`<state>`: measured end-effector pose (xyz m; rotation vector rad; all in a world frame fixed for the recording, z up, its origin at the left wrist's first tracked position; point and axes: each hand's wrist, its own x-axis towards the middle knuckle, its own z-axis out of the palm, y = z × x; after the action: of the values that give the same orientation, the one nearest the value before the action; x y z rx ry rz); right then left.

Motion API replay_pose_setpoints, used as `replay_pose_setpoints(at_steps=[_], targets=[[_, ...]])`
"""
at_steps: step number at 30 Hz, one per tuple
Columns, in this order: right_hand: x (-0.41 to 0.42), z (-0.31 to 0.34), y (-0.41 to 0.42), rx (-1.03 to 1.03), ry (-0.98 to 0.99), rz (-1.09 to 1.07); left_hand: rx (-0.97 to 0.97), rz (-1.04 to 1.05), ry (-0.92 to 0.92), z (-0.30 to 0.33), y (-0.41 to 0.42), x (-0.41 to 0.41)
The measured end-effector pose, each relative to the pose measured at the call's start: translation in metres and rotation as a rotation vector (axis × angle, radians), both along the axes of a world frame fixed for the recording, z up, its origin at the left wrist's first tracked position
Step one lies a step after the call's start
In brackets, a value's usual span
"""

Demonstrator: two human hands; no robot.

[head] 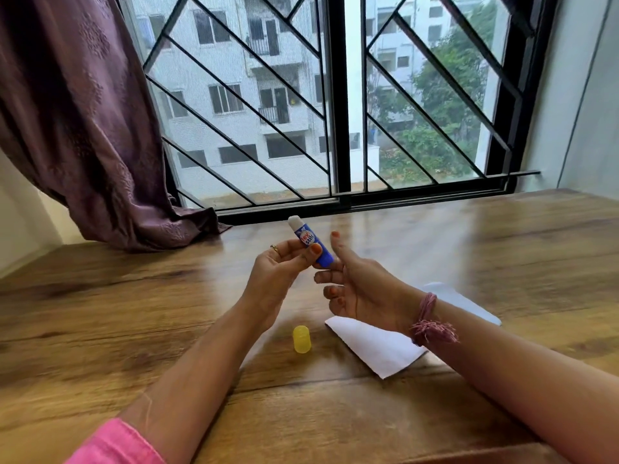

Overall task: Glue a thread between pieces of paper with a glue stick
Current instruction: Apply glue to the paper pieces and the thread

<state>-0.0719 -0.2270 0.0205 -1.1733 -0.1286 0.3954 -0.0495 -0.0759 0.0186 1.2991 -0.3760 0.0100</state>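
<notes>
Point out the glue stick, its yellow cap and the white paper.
glue stick (pixel 310 243), head view, on the printed label.
yellow cap (pixel 301 339), head view, middle of its side.
white paper (pixel 378 346), head view, bare near-left part.

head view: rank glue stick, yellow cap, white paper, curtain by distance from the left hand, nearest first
1. Glue stick: pinched in the left hand itself, glue end up.
2. Yellow cap: on the table, just below that hand.
3. White paper: on the table to the right, under the right forearm.
4. Curtain: far left, by the window.
</notes>
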Motion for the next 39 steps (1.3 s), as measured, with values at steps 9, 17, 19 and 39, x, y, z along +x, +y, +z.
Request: replay_pose_setpoints(at_steps=[9, 17, 19, 39], targets=[[-0.0046, 0.0043, 0.0002, 0.037, -0.086, -0.007, -0.033, -0.029, -0.002, 0.0023, 0.0015, -0.0004], [-0.0023, 0.0001, 0.0021, -0.063, -0.031, 0.04, -0.005, -0.015, -0.001, 0.0018, 0.0042, 0.002], [-0.0014, 0.0001, 0.001, -0.062, -0.038, 0.042, 0.005, 0.002, -0.001, 0.0018, 0.0045, 0.002], [0.0002, 0.0012, -0.0006, 0.057, -0.038, 0.009, 0.05, 0.026, -0.026, 0.0031, 0.005, 0.0005]])
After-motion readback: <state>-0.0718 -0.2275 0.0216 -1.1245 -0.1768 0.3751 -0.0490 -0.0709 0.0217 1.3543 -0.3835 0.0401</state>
